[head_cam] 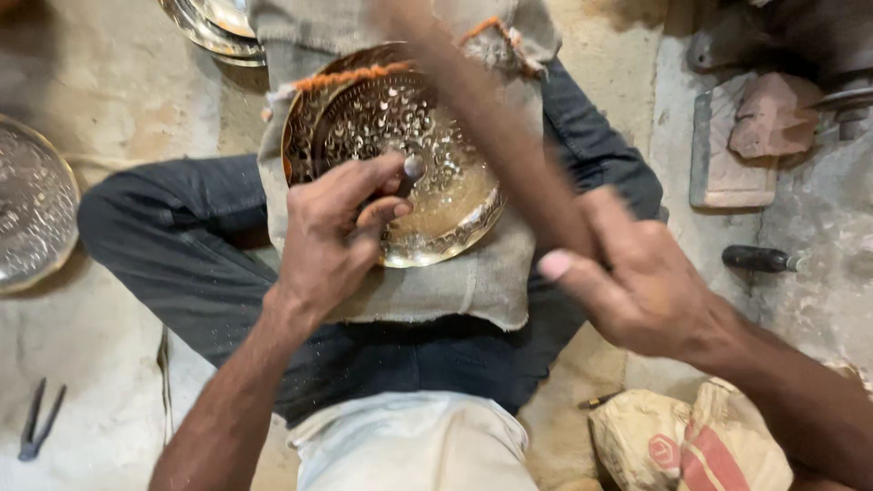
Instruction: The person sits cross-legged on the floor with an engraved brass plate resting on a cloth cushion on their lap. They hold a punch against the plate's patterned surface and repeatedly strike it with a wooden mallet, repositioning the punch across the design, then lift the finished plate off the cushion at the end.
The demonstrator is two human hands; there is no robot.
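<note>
Brass plate [427, 173], round, lying at centre frame on a burlap pad [473, 282] across the seated person's lap; its face carries dense punched ornament over most of the visible surface, the rim band at 9 o'clock looking plainer, so by judgement the chasing is well advanced with the edge left to finish. Left hand [341, 236], fingers clenched round a short steel punch [411, 171] whose tip stands on the plate near its middle. Right hand [641, 282] at 3 o'clock of the plate, fingers grasping a wooden striker [496, 118], blurred in motion, running up toward 12 o'clock and crossing over the plate's right side, hiding part of the pattern. Around, on the floor [109, 91]: a silver-coloured dish [32, 205] at 9 o'clock; stacked plates [214, 27] at 11 o'clock; pliers [36, 423] at 8 o'clock; bricks [755, 136] at 2 o'clock; a dark-handled tool [759, 259] at 3 o'clock; a printed sack [691, 445] at 5 o'clock. Dark trousers [182, 245] and a pale shirt [409, 445] at 6 o'clock. Nothing but the striker and the left hand itself overlies the plate.
</note>
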